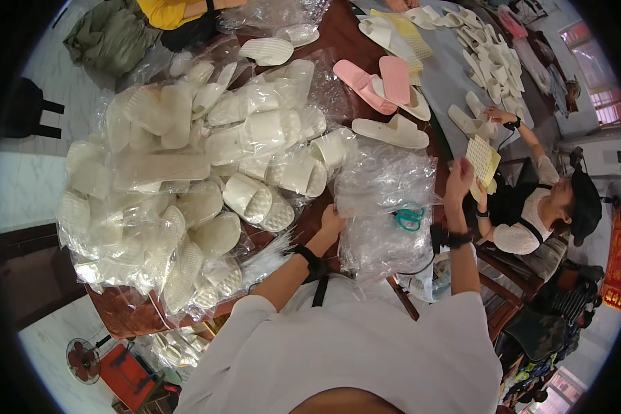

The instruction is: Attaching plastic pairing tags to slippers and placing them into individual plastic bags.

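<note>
Brown table (pixel 127 314): both hands (pixel 332 219) (pixel 458 181) gripping crinkly clear bag (pixel 386 200).

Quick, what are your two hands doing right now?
Left hand: closed, gripping the edge of the clear plastic bags.
Right hand: raised, pinching the bags' other side.

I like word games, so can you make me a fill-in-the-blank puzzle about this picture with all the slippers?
1. The pair of slippers lying alone past the big pile is coloured ____.
2. The scissors under the clear plastic bags have ____ handles.
3. The white slippers heaped on the person's left are wrapped in clear ____.
4. The left hand rests at the edge of the plastic bags, while the right hand is raised ____ them.

Missing words: pink; green; plastic; above
</note>
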A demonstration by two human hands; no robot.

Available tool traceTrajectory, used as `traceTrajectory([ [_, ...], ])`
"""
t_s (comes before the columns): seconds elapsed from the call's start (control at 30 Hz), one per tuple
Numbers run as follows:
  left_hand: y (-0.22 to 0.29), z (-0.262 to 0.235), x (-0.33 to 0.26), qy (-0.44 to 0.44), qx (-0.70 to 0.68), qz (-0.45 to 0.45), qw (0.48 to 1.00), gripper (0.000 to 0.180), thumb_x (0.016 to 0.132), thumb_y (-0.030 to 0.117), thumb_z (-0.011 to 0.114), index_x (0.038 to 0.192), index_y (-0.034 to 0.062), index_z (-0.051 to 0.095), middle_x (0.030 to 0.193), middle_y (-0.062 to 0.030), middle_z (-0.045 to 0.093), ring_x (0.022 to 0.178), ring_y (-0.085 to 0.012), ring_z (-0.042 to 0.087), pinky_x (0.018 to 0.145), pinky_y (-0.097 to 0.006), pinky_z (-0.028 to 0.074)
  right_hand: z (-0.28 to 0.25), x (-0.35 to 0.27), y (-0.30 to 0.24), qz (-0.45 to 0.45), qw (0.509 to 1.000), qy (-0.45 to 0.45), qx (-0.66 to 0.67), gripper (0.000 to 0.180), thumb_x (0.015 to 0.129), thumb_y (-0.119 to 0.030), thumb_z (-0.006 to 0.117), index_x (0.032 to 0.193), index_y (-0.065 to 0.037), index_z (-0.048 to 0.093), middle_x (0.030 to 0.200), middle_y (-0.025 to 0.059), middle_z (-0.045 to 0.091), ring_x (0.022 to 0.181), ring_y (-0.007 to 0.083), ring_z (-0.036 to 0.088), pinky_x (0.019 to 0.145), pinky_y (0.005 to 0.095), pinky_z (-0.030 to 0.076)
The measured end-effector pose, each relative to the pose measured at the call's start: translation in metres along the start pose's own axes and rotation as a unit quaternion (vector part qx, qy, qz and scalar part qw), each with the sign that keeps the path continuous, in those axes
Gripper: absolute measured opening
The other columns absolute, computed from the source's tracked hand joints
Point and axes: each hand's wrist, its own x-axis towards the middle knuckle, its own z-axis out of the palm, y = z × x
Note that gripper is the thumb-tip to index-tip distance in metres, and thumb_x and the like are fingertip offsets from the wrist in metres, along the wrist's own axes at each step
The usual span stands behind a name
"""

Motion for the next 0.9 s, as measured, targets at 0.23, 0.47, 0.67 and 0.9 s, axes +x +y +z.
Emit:
traceTrajectory([
  [0.23,-0.008,0.006,-0.003,0.056,0.048,-0.033,0.997,0.021,0.086,0.007,0.062,0.107,0.0031,0.067,0.091,-0.0045,0.068,0.077,-0.0112,0.061,0.068,-0.029,0.051,-0.047,-0.096,0.114,0.11,0.99,-0.057,-0.071,0.043,0.099,-0.03,0.048,0.123,0.005,0.054,0.121,0.0241,0.058,0.111,0.0372,0.055,0.1,0.0431,0.039],
  [0.47,-0.024,-0.029,-0.053,0.091,-0.036,0.034,0.995,0.022,0.088,0.011,0.061,0.106,0.0013,0.067,0.091,-0.0057,0.069,0.075,-0.012,0.06,0.066,-0.029,0.05,-0.009,-0.107,0.106,0.115,0.942,-0.265,-0.169,0.05,0.091,-0.035,0.059,0.129,-0.003,0.053,0.127,0.0231,0.056,0.12,0.0377,0.052,0.099,0.0464,0.042],
  [0.67,-0.045,-0.046,-0.048,0.163,-0.033,0.053,0.985,0.026,0.082,0.016,0.07,0.103,0.0014,0.067,0.088,-0.0061,0.068,0.076,-0.0129,0.061,0.069,-0.029,0.051,0.013,-0.096,0.068,0.049,0.879,-0.268,-0.392,0.065,0.087,-0.045,0.061,0.136,-0.005,0.047,0.133,0.026,0.05,0.12,0.0455,0.049,0.103,0.0478,0.039],
  [0.9,-0.03,-0.059,-0.062,0.144,0.049,-0.004,0.988,0.067,0.075,0.03,0.071,0.13,0.0026,0.045,0.108,-0.0217,0.063,0.101,-0.0346,0.061,0.087,-0.04,0.048,-0.074,-0.073,0.031,0.306,0.892,-0.268,-0.196,0.065,0.085,-0.057,0.059,0.124,-0.006,0.052,0.122,0.0167,0.057,0.11,0.034,0.057,0.094,0.0475,0.046],
])
